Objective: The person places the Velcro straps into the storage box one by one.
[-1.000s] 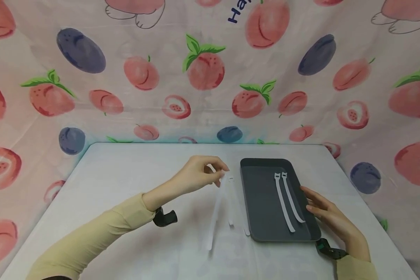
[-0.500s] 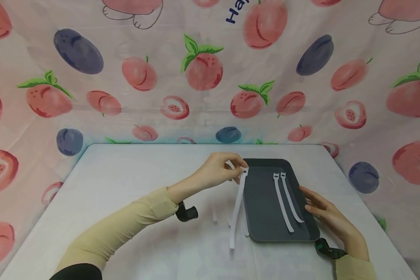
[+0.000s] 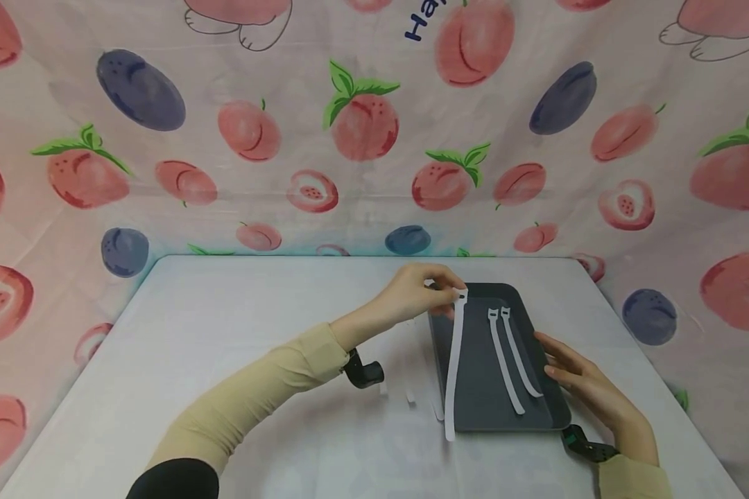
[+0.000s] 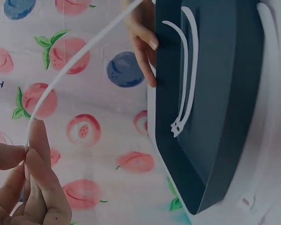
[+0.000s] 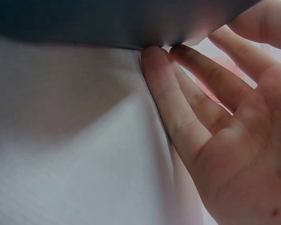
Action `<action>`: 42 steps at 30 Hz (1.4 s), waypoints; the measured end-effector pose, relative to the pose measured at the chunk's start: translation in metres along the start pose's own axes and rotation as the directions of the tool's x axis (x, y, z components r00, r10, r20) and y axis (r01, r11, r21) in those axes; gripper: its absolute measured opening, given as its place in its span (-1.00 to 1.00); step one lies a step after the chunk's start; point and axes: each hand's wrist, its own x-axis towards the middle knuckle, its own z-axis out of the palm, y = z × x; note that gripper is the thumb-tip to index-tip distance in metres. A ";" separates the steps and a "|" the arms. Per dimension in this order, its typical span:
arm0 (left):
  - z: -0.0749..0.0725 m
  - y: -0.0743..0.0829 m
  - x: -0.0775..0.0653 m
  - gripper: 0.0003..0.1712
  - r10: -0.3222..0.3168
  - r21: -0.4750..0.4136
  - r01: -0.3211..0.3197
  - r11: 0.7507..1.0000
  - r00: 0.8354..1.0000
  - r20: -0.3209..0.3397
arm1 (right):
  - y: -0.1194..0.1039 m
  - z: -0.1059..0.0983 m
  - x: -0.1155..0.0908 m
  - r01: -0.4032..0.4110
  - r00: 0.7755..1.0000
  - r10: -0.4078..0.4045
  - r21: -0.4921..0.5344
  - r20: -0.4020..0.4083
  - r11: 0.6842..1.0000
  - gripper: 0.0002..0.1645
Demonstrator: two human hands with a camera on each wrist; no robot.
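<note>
Left hand (image 3: 415, 291) pinching, I hold a white strap (image 3: 454, 371) by its head at the left side of the dark tray (image 3: 476, 391); its long, loose tail, hanging past the rim, could snag there. That arm (image 3: 268, 388) stretches across. 2 more straps (image 3: 503, 364) lie inside; my right hand (image 3: 596, 391) touches the right edge, fingers extended.

Only legible text: dark-blue "Hap" (image 3: 430, 11), cut off, on fruit-print backdrop (image 3: 368, 184), head view, well above left grip (image 3: 419, 290).

Pale yellow sleeves (image 3: 256, 396), left with black section (image 3: 173, 479); black wrist cameras (image 3: 363, 373) (right showing green).
</note>
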 end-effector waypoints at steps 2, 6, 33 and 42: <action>0.002 -0.002 0.004 -0.83 -0.005 -0.014 0.005 1.000 1.000 -0.002 | 0.000 0.000 0.000 0.000 1.000 0.000 0.000 -0.001 1.000 -0.26; 0.008 -0.006 0.013 -0.81 -0.014 -0.040 0.014 0.999 1.000 0.003 | 0.000 0.000 -0.001 -0.002 1.000 0.002 0.003 -0.002 1.000 -0.26; 0.051 -0.043 0.060 -0.84 -0.269 -0.291 0.232 0.928 0.959 -0.094 | -0.001 0.002 0.000 -0.021 1.000 0.021 -0.001 -0.012 1.000 -0.24; 0.058 -0.060 0.072 -0.87 -0.334 -0.313 0.282 0.907 0.934 -0.125 | -0.001 0.002 0.000 -0.021 1.000 0.021 -0.002 -0.012 1.000 -0.23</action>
